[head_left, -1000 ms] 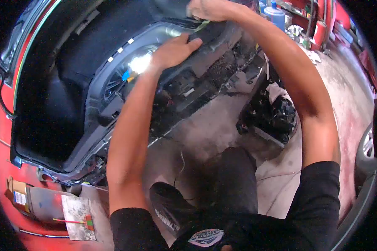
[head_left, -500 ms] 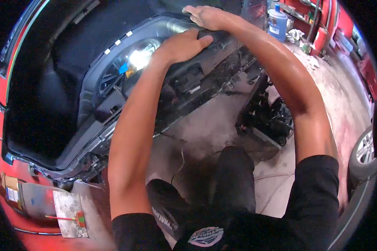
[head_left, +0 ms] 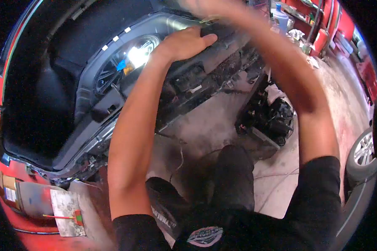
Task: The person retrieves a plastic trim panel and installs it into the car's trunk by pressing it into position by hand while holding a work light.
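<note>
My left hand (head_left: 187, 44) rests on the dark rear sill panel (head_left: 218, 56) of a car's open trunk, thumb apart from the fingers, nothing visible in it; the fingertips pass over the panel's far edge. Above and to the right, my right hand (head_left: 205, 9) is smeared by motion near the top of the view, over the trunk edge, and its fingers cannot be made out. Behind my left wrist is the round spare-wheel well with a wheel (head_left: 107, 77), a bright light (head_left: 139, 56) and a blue item (head_left: 121, 65).
A black car part (head_left: 268, 115) lies on the floor at the right, with a thin cable nearby. Farther off are a blue water jug (head_left: 279, 20), a red cylinder (head_left: 320, 39) and a car wheel (head_left: 362, 152). At the lower left, a stained sheet (head_left: 65, 209) carries a red-handled tool.
My right hand lifts slightly from its place beside the left and is now blurred. My left hand stays on the panel, after a small shift to the right.
</note>
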Tool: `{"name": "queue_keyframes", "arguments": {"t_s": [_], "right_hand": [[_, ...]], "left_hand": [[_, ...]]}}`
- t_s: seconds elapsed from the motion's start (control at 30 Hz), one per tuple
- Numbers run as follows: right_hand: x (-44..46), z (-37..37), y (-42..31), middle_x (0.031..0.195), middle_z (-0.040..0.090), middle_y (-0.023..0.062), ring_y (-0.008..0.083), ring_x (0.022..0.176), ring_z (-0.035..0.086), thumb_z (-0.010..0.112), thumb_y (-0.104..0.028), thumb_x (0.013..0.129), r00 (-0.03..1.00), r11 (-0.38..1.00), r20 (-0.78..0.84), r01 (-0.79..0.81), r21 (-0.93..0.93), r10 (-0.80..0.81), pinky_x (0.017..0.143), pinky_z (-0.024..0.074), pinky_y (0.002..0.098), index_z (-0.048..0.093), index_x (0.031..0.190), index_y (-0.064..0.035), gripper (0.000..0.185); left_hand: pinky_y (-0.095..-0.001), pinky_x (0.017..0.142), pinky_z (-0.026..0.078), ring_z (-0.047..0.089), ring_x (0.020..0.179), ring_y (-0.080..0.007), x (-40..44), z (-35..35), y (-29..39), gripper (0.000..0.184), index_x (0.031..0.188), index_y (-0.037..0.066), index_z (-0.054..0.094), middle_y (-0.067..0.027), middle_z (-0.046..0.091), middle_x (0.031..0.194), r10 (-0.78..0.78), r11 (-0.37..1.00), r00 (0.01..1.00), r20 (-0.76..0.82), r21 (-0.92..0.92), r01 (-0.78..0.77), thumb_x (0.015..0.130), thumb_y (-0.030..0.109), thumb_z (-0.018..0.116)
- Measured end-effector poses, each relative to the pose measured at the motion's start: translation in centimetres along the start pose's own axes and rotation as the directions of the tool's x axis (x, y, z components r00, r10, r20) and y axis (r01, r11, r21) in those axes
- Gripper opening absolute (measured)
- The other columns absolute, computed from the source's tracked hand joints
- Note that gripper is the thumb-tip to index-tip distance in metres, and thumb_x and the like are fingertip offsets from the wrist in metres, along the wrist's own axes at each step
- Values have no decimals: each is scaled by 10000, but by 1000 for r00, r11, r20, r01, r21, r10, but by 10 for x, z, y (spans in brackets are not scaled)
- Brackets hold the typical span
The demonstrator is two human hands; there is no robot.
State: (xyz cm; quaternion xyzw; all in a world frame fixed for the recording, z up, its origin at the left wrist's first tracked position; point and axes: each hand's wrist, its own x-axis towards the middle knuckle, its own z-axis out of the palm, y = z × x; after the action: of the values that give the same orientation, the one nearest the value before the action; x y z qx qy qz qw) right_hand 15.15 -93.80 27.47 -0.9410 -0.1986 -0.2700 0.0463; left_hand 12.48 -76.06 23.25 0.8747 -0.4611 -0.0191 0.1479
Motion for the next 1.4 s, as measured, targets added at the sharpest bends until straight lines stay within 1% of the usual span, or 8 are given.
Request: {"name": "queue_keyframes", "arguments": {"t_s": [0.03,0.07,0.2,0.47,0.7,0.87,1.0,1.4], "right_hand": [[-23,29,6,1183,667,278,407,1166,636,505,-228,1064,973,989,180,-136,-62,146,1022,497,433,605,1302,30,364],[-24,49,15,998,722,218,327,977,706,522,-262,1063,772,868,-398,426,-255,-495,928,550,387,669,1213,21,353],[-36,48,15,1011,698,245,473,933,665,518,-236,1059,992,988,-104,-61,145,76,786,501,570,521,1374,-125,334],[-59,30,3,986,733,242,441,900,714,512,-203,1004,953,987,-266,-157,-18,146,803,565,536,677,1216,-82,294],[-90,-28,26,876,734,138,229,820,712,534,-243,1059,935,645,-46,-205,736,351,806,580,333,685,1192,19,331],[-110,-13,38,944,762,132,251,838,733,512,-219,1051,963,799,-205,-17,601,175,800,585,383,708,1084,29,318],[-110,4,29,1036,729,190,424,998,676,512,-247,1007,992,998,-126,22,-53,-28,893,523,486,727,1100,-61,299],[-102,-9,2,1011,733,211,418,971,688,497,-337,995,998,987,26,-54,-154,59,847,535,506,749,969,-35,394]], "left_hand": [[-441,1199,341,480,1411,-434,-1,-1,-2,841,1497,-26,467,-303,512,1497,19,1000,1000,25,-20,-18,997,650,473],[-446,1198,344,482,1409,-436,-3,-10,-7,838,1501,-25,461,-304,511,1498,3,1000,1000,-1,-21,-3,1000,647,471],[-461,1193,350,478,1410,-442,7,-4,0,821,1517,-10,440,-305,507,1501,45,999,999,-2,15,-45,1012,637,457],[-440,1222,306,425,1461,-417,-38,-7,0,822,1564,34,408,-272,472,1547,2,1000,1000,4,-15,-2,1027,657,421],[-429,1204,327,459,1447,-377,-79,-12,-16,793,1544,35,448,-254,513,1522,-76,997,994,-85,15,77,1041,647,421],[-414,1164,374,543,1369,-338,-87,-16,-22,666,1463,17,549,-236,588,1451,3,999,991,-131,-33,-8,1075,548,444],[-436,1034,461,654,1156,-376,-117,-51,-38,671,1324,-10,644,-238,713,1210,103,990,975,-198,-78,-120,1074,575,431],[-347,1160,371,539,1364,-265,-178,-40,-90,609,1440,6,576,-167,608,1458,-28,975,998,-64,-222,13,1078,490,500]]}}
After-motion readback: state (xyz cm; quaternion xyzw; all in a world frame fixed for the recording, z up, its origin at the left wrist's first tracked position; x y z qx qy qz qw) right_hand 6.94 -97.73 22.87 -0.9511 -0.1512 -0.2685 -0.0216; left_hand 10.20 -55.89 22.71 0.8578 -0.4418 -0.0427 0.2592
